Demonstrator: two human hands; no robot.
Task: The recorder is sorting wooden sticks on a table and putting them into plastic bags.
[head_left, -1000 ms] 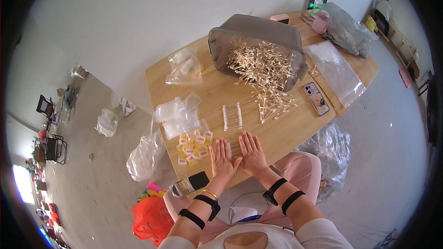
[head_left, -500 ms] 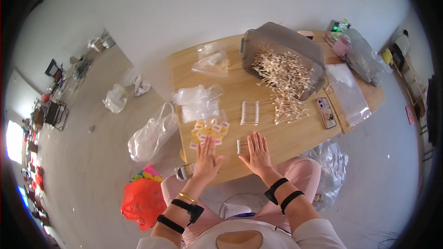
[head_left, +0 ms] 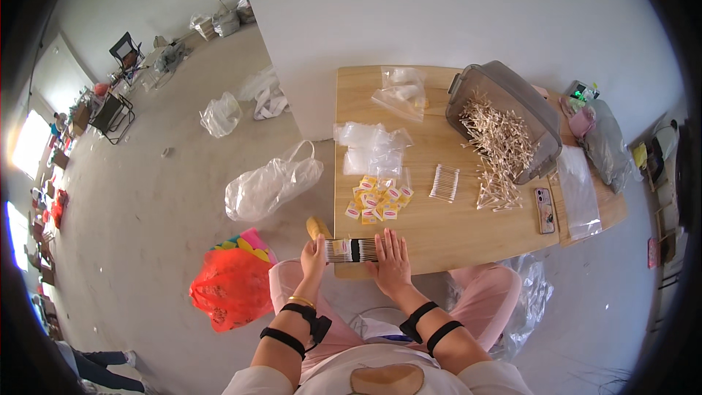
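Note:
At the table's near left edge lies a flat pack of cotton swabs (head_left: 352, 250) with a yellow label and a black band across it. My left hand (head_left: 313, 259) is closed on its left end. My right hand (head_left: 392, 257) rests flat at its right end, fingers stretched out and empty; the palm side is hidden. Beyond them several small yellow-and-white cards (head_left: 377, 201) are scattered. A neat row of cotton swabs (head_left: 444, 183) lies to their right. Farther right, loose cotton swabs (head_left: 502, 139) spill from a tipped grey plastic bin (head_left: 537, 95) onto the table.
Clear plastic bags (head_left: 374, 148) lie on the wooden table (head_left: 431, 238)'s left side. A phone (head_left: 544, 211) and a large clear bag (head_left: 578, 190) are at the right. On the floor at left are a white bag (head_left: 274, 186) and a red bag (head_left: 230, 289).
My left hand has left the cards and gripped the swab pack at the table's edge. My right hand has moved left to the pack's other end. The view has turned left.

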